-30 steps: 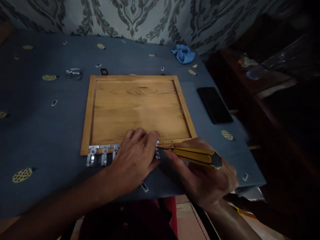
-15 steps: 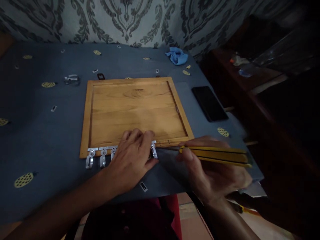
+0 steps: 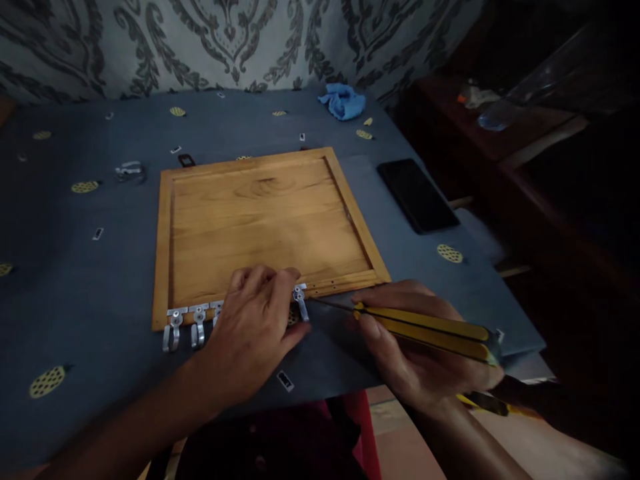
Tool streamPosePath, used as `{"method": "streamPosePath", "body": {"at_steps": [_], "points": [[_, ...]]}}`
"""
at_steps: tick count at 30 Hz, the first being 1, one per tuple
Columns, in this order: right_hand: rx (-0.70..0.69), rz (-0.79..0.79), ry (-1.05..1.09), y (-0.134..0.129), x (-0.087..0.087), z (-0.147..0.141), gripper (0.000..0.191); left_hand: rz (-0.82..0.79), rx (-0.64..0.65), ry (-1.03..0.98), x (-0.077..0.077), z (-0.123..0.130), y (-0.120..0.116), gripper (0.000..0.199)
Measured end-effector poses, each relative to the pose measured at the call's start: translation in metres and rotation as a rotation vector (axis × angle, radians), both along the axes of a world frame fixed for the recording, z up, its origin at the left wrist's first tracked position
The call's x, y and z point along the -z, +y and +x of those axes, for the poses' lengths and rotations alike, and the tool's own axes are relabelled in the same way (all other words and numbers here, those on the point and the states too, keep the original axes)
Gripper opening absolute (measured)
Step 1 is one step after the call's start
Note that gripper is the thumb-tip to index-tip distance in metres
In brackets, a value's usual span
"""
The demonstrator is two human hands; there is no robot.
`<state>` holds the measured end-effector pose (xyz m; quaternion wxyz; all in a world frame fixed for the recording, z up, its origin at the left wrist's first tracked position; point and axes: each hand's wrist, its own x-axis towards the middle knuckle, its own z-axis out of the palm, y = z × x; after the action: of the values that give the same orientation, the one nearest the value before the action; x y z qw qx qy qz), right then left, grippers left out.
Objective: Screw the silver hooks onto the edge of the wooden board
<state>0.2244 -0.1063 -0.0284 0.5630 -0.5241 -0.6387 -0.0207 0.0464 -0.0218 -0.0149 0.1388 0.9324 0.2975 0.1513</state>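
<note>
A framed wooden board [image 3: 260, 220] lies on the table, with a row of metal hooks [image 3: 199, 323] along its near edge. My left hand [image 3: 255, 313] grips that edge, fingers curled over the frame and the thumb low beside the rightmost hook [image 3: 301, 303]. It covers part of the row. In my right hand [image 3: 415, 347] is a screwdriver [image 3: 425, 327] with a yellow and black handle, held nearly level. Its thin shaft points left, the tip close to the rightmost hook; whether it touches cannot be made out. Small holes show in the frame right of that hook.
A black phone [image 3: 417, 195] lies right of the board, and a crumpled blue cloth [image 3: 343, 102] at the back. Loose metal hooks [image 3: 130, 172] sit at the left. A dark hanger loop [image 3: 187, 160] shows behind the board. Dark wooden furniture [image 3: 500, 140] stands at right.
The view has shifted slightly, so the board appears a little further left and lower. Both hands keep their holds; the screwdriver's handle end now tilts somewhat lower.
</note>
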Motion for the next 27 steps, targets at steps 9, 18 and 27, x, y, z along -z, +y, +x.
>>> {"method": "streamPosePath", "body": {"at_steps": [9, 18, 27], "points": [[0.105, -0.118, 0.13, -0.008, 0.002, 0.012, 0.014, 0.006, -0.032, 0.072, -0.005, 0.001, 0.001, 0.065], [0.09, 0.003, 0.147, -0.007, 0.012, 0.011, 0.04, -0.048, -0.028, 0.061, -0.008, 0.003, 0.0, 0.061], [0.085, 0.066, 0.16, -0.003, 0.015, 0.008, 0.057, -0.105, -0.046, 0.03, -0.005, 0.003, -0.001, 0.058]]}}
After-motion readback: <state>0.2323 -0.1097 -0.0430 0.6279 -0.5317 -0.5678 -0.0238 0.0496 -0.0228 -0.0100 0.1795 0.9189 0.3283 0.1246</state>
